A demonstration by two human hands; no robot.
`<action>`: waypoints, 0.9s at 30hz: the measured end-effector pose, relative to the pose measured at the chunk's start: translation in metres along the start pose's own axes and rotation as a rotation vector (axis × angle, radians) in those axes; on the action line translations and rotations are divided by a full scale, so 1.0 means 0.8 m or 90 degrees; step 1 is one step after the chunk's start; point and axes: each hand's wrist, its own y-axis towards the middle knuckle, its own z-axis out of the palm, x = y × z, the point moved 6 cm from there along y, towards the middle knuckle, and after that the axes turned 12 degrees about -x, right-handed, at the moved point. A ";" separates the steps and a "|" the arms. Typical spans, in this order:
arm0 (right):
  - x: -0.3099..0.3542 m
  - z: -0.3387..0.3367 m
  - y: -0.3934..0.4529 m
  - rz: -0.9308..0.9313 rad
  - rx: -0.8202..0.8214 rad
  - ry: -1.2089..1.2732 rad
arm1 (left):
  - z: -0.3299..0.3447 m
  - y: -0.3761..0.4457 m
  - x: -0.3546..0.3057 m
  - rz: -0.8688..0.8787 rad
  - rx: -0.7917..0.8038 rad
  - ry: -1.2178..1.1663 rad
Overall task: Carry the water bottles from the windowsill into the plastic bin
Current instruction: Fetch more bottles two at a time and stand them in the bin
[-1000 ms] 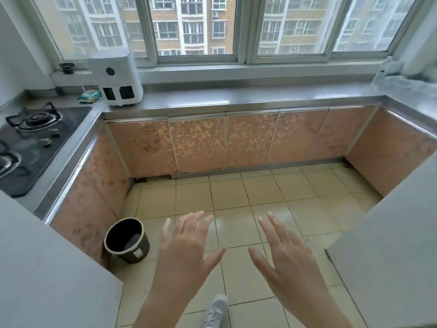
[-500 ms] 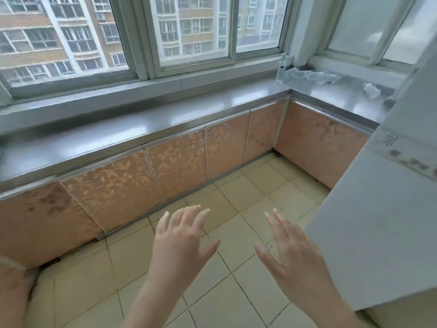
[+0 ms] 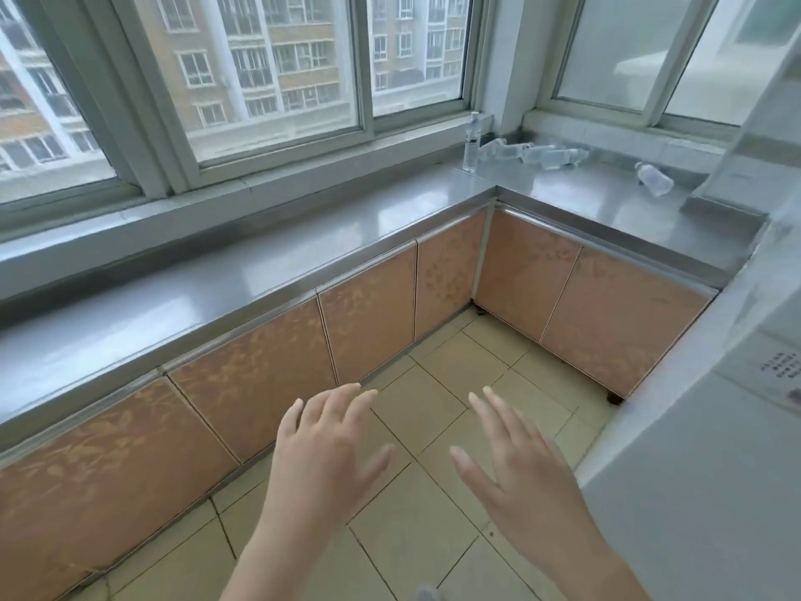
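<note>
Label print (image 3: 782, 369) too blurred to read

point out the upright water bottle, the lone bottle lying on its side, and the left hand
upright water bottle (image 3: 472, 143), head view, label
lone lying bottle (image 3: 655, 180), head view, mid body
left hand (image 3: 323, 457), head view, back of hand

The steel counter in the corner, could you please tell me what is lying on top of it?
On the steel counter: one upright water bottle, a cluster of lying bottles and a separate lying bottle. A white appliance hides the counter's right end.
</note>
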 end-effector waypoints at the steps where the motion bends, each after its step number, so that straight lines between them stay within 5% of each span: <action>1: -0.005 0.001 0.026 0.002 -0.001 -0.001 | 0.008 0.024 0.000 0.005 0.002 0.000; 12: -0.068 0.021 0.259 0.033 -0.006 -0.026 | 0.127 0.253 0.008 0.019 0.003 -0.027; 27: -0.180 0.034 0.576 0.171 -0.049 -0.041 | 0.320 0.612 -0.023 0.175 -0.012 -0.104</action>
